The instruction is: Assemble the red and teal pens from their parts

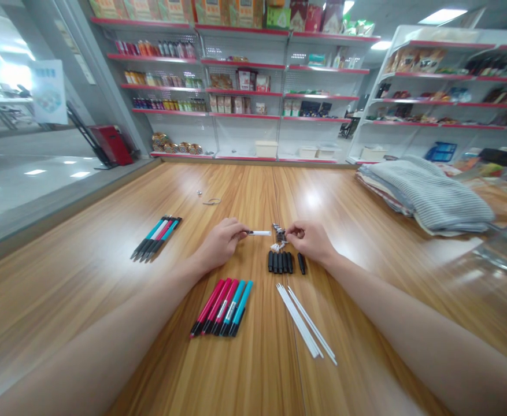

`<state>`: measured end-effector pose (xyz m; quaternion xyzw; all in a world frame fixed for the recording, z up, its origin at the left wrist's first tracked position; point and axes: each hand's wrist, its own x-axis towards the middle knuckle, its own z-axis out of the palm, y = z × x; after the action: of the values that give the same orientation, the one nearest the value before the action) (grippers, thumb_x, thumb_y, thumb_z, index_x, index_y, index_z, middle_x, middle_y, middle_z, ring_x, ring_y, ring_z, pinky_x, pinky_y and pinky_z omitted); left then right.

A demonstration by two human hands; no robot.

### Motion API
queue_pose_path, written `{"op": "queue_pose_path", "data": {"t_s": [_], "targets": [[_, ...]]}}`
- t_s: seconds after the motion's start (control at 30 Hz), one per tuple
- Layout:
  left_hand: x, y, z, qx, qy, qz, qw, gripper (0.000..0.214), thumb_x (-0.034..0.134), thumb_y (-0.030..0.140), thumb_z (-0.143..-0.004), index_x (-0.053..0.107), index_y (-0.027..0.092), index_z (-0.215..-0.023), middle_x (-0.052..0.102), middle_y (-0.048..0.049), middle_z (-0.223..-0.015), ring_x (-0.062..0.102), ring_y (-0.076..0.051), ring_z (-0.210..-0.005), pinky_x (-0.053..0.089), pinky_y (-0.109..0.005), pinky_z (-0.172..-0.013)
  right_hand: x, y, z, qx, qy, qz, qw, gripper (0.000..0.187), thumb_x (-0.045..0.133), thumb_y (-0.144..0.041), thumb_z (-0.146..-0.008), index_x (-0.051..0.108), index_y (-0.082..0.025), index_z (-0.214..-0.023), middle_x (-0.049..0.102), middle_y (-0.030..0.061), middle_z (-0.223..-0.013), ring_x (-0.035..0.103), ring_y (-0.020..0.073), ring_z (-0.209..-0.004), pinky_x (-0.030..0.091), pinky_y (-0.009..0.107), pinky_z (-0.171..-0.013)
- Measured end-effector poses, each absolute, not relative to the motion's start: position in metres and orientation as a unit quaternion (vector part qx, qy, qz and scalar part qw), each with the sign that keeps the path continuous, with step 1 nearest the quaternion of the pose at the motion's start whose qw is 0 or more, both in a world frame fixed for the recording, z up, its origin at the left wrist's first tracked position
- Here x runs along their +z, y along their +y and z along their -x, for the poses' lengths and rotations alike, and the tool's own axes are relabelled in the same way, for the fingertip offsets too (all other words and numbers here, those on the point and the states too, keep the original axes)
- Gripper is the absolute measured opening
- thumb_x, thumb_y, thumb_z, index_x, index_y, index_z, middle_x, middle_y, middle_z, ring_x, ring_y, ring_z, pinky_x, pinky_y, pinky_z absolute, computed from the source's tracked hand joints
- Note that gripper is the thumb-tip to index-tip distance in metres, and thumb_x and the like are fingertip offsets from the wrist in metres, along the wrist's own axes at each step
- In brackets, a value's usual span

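My left hand (221,242) is closed round a white pen part (259,233) that points right. My right hand (309,240) pinches something small at a little pile of metal parts (279,232); what it holds is too small to name. Just below lie small white pieces (277,247) and a row of several black pen tips (280,262), with one more black tip (301,263) apart to the right. Nearer me lie several pink and teal pen barrels (222,307) and white refill tubes (305,319). A bundle of finished pens (156,237) rests at the left.
The wooden table (106,289) carries a stack of folded cloths (430,193) at the right, and a small ring and clip (211,201) farther back. Store shelves (244,86) with goods line the back wall. A red case (111,144) stands on the floor at left.
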<state>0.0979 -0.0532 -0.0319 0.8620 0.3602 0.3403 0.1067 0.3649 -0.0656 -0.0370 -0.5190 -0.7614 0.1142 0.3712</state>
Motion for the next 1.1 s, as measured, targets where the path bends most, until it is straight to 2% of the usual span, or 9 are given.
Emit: {"op": "queue_pose_path", "data": {"t_s": [0.2, 0.37, 0.6, 0.73, 0.8, 0.97, 1.1], "targets": [[-0.033, -0.05, -0.095, 0.383, 0.386, -0.816, 0.197, 0.025, 0.048, 0.032, -0.09, 0.068, 0.017, -0.093, 0.059, -0.0047, -0.083, 0.054, -0.015, -0.078, 0.041, -0.027, -0.07, -0.037, -0.067, -0.364, 0.116, -0.774, 0.511, 0.355, 0.012, 0.058, -0.021, -0.072, 0.069, -0.018, -0.073, 0.061, -0.001, -0.059, 0.051, 0.0104, -0.053, 0.034, 0.021, -0.051], [-0.037, -0.04, -0.084, 0.469, 0.399, -0.664, 0.425, 0.035, 0.05, 0.045, -0.088, 0.064, 0.015, -0.098, 0.059, -0.0032, -0.075, 0.052, -0.012, -0.062, 0.04, -0.024, -0.058, -0.039, -0.067, -0.364, 0.116, -0.78, 0.512, 0.34, 0.012, 0.056, -0.02, -0.072, 0.069, -0.019, -0.073, 0.062, -0.0008, -0.061, 0.053, 0.0112, -0.055, 0.034, 0.021, -0.051], [-0.032, -0.039, -0.079, 0.52, 0.342, -0.547, 0.56, 0.028, 0.053, 0.04, -0.087, 0.061, 0.015, -0.097, 0.063, -0.0102, -0.099, 0.06, -0.015, -0.081, 0.048, -0.029, -0.068, -0.039, -0.067, -0.364, 0.115, -0.784, 0.509, 0.337, 0.012, 0.056, -0.02, -0.072, 0.068, -0.018, -0.073, 0.06, -0.0012, -0.059, 0.051, 0.0109, -0.054, 0.033, 0.021, -0.051], [-0.032, -0.039, -0.08, 0.533, 0.308, -0.497, 0.612, 0.024, 0.061, 0.035, -0.083, 0.063, 0.015, -0.098, 0.063, -0.0079, -0.098, 0.061, -0.014, -0.082, 0.049, -0.028, -0.07, -0.039, -0.067, -0.364, 0.115, -0.786, 0.504, 0.339, 0.012, 0.055, -0.018, -0.072, 0.068, -0.018, -0.073, 0.059, -0.0007, -0.059, 0.05, 0.0105, -0.054, 0.032, 0.021, -0.051], [-0.033, -0.041, -0.082, 0.546, 0.317, -0.506, 0.588, 0.025, 0.064, 0.034, -0.08, 0.064, 0.015, -0.098, 0.063, -0.0065, -0.093, 0.06, -0.013, -0.079, 0.049, -0.026, -0.067, -0.039, -0.068, -0.364, 0.113, -0.787, 0.502, 0.34, 0.013, 0.055, -0.018, -0.072, 0.068, -0.018, -0.073, 0.059, -0.0007, -0.059, 0.049, 0.0102, -0.053, 0.032, 0.021, -0.051], [-0.036, -0.047, -0.092, 0.505, 0.394, -0.65, 0.41, 0.027, 0.064, 0.037, -0.081, 0.066, 0.015, -0.097, 0.064, -0.0049, -0.082, 0.058, -0.012, -0.068, 0.045, -0.023, -0.059, -0.038, -0.07, -0.364, 0.104, -0.794, 0.498, 0.332, 0.016, 0.052, -0.016, -0.073, 0.068, -0.019, -0.074, 0.058, -0.0009, -0.058, 0.048, 0.0103, -0.053, 0.032, 0.021, -0.052], [-0.033, -0.052, -0.096, 0.467, 0.388, -0.741, 0.286, 0.022, 0.059, 0.034, -0.085, 0.066, 0.017, -0.098, 0.065, -0.0066, -0.095, 0.06, -0.015, -0.082, 0.047, -0.026, -0.069, -0.038, -0.07, -0.364, 0.097, -0.799, 0.495, 0.327, 0.017, 0.052, -0.015, -0.072, 0.069, -0.019, -0.073, 0.06, 0.0001, -0.061, 0.049, 0.0107, -0.054, 0.032, 0.022, -0.053]]}}
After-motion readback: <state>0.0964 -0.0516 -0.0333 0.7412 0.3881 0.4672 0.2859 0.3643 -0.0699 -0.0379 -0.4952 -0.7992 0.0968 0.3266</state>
